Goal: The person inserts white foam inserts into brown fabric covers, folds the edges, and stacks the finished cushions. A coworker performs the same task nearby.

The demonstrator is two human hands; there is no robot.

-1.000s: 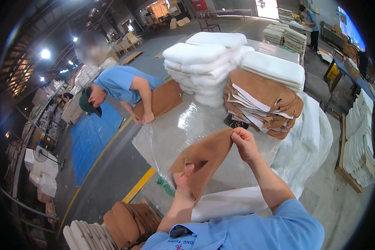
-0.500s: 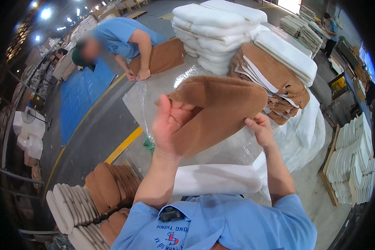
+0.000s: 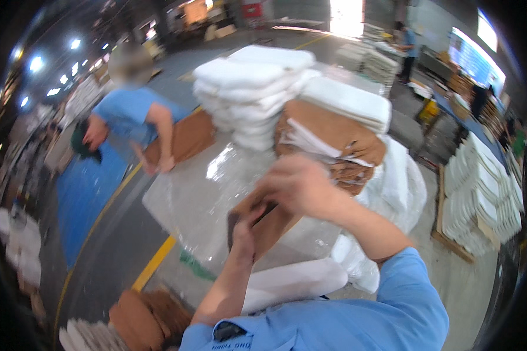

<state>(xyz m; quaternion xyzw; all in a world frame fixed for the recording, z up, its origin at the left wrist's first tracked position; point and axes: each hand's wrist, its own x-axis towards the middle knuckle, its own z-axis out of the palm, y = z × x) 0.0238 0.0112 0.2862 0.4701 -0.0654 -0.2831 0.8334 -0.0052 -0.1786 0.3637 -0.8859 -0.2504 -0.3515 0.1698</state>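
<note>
A brown fabric cover (image 3: pixel 275 234) is held up in front of my chest, over a table wrapped in clear plastic (image 3: pixel 184 196). My left hand (image 3: pixel 245 237) grips its near left side, with the thumb at the dark opening. Across the top reaches my right hand (image 3: pixel 298 184), fingers curled at the cover's upper edge; motion blurs it, and the fingertips are partly hidden. Just below the cover, a long white padded cushion (image 3: pixel 295 284) lies near my body.
White padding (image 3: pixel 246 88) is stacked at the table's far side, beside folded brown covers (image 3: pixel 328 131) topped with white pads. A co-worker (image 3: pixel 134 114) bends over brown fabric at left. More brown pieces (image 3: pixel 137 319) sit at lower left; white pads (image 3: pixel 477 196) stand at right.
The cover, earlier spread broad between both hands, is now narrower and turned on edge. My right hand has moved from its right corner to its top, close to my left. The view has shifted.
</note>
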